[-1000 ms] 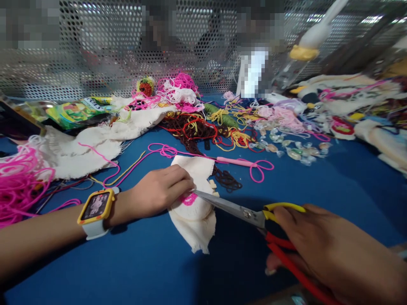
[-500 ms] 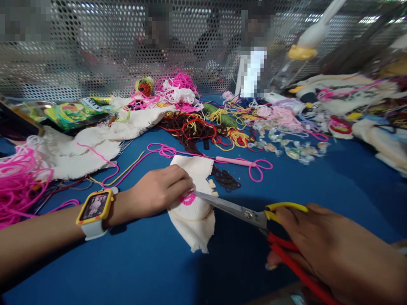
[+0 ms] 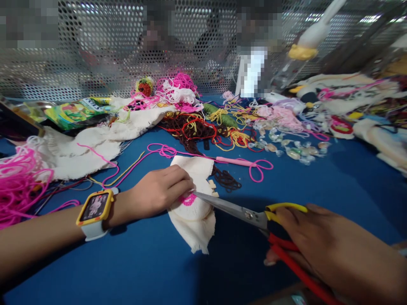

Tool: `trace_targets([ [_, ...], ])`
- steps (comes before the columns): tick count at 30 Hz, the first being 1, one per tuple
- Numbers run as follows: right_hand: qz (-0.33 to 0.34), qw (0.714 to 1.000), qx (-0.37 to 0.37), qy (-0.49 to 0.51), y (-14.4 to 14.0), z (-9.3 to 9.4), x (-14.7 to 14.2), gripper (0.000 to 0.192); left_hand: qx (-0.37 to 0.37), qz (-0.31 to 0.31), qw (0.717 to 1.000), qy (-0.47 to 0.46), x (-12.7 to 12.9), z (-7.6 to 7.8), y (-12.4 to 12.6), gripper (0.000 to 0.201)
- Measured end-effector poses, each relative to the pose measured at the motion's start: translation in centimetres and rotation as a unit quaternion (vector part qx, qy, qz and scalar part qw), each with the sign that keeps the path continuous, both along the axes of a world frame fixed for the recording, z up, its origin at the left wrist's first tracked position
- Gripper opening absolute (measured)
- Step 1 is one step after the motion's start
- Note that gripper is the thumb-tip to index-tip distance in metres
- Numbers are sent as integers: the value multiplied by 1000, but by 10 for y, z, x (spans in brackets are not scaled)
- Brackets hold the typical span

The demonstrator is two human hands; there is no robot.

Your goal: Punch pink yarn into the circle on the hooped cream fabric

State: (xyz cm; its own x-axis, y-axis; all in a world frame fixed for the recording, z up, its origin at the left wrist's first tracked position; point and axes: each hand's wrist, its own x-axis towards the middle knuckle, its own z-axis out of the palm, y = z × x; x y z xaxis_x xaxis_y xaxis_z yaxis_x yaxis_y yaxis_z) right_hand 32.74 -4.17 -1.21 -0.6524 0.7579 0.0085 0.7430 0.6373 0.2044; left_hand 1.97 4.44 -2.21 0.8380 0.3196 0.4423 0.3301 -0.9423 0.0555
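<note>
A piece of off-white cloth point(image 3: 194, 176) lies stretched in a small round hoop point(image 3: 192, 220), its frayed ends spreading past the rim. Pink looped stitching point(image 3: 188, 199) marks its middle. My left hand point(image 3: 160, 188) rests over the cloth's left side, fingertips pinched together at the stitching; what they pinch is hidden. In my right hand point(image 3: 313, 237) is a large pair of scissors point(image 3: 237, 209) with one yellow and one red handle. The scissors point left, their blade tips right at my left fingertips. The blades look nearly closed.
A pink-handled punch needle point(image 3: 237, 161) threaded with pink yarn lies behind the hoop. Brown yarn point(image 3: 227, 179) sits beside it. Yarn heaps point(image 3: 178, 91), wrapped candies point(image 3: 294, 150), a green snack bag point(image 3: 74, 113) and frayed cloth point(image 3: 92, 148) line the back. A perforated metal panel point(image 3: 111, 51) stands behind.
Almost nothing differs. Both hands, the scissors and the hooped cloth keep their places, with only a very slight shift of the right thumb.
</note>
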Motion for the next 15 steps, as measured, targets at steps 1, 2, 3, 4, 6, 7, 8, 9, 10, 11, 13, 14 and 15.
trace_targets([
  [1,-8,1000,-6,2,0,0,-1,12,2,-1,1000,0,0,1,0,17],
  [2,-18,1000,-13,6,-1,1,-2,16,4,-2,1000,2,0,1,0,17],
  [3,-31,999,-22,12,-2,1,-4,23,7,-3,1000,3,0,1,0,17],
  [4,-45,998,-31,20,-3,2,-6,31,11,-3,1000,5,0,2,0,16],
  [6,-71,996,-45,38,-5,3,-9,50,16,-2,1000,14,0,2,0,16],
  [7,-80,994,-51,47,-5,4,-10,57,19,-2,1000,17,0,2,0,16],
  [8,-88,993,-57,53,-6,4,-11,62,22,-2,1000,19,0,2,0,16],
  [9,-96,992,-62,58,-6,5,-12,64,25,-2,1000,18,0,1,0,16],
  [10,-102,991,-67,61,-6,5,-13,65,26,-3,1000,17,0,1,0,16],
  [11,-106,990,-76,60,-5,6,-13,65,25,-5,1000,13,0,1,-1,16],
  [13,-110,988,-98,55,-3,8,-15,65,18,-7,1000,8,0,0,-1,16],
  [14,-115,986,-109,50,-2,9,-17,65,13,-7,1000,6,0,0,-1,16],
  [15,-123,984,-123,43,0,11,-19,65,9,-6,1000,4,0,0,-1,16],
])
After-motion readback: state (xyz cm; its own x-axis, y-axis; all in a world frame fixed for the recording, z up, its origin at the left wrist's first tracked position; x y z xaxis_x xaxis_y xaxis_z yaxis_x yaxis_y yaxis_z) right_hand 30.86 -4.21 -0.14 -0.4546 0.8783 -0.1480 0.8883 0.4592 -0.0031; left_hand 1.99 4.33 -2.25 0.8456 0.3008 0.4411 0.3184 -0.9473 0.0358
